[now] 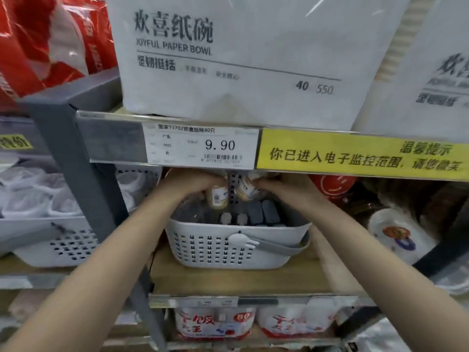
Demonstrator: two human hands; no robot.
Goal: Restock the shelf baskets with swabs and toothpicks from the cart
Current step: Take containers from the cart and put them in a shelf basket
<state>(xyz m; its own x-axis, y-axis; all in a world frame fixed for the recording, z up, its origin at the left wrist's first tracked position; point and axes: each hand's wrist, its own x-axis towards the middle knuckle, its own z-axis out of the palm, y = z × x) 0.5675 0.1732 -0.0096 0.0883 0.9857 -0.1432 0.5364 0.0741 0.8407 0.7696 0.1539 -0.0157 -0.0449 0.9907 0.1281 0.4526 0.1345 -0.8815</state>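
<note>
A pale grey perforated basket (236, 252) stands on the wooden shelf, holding small grey-capped containers (261, 212). Both my hands reach in above it, just under the upper shelf's price rail. My left hand (190, 185) grips a small clear tube of toothpicks (217, 196) with a label and barcode. A second similar tube (247, 190) is tilted in the grip of my right hand (281, 190). The fingertips of both hands are partly hidden by the rail.
The price rail (203, 146) with a 9.90 tag hangs low over the basket. A grey upright post (83, 179) stands left of it. Another basket (50, 240) of white goods sits at left, paper plates (398, 232) at right, paper bowl packs (228, 59) above.
</note>
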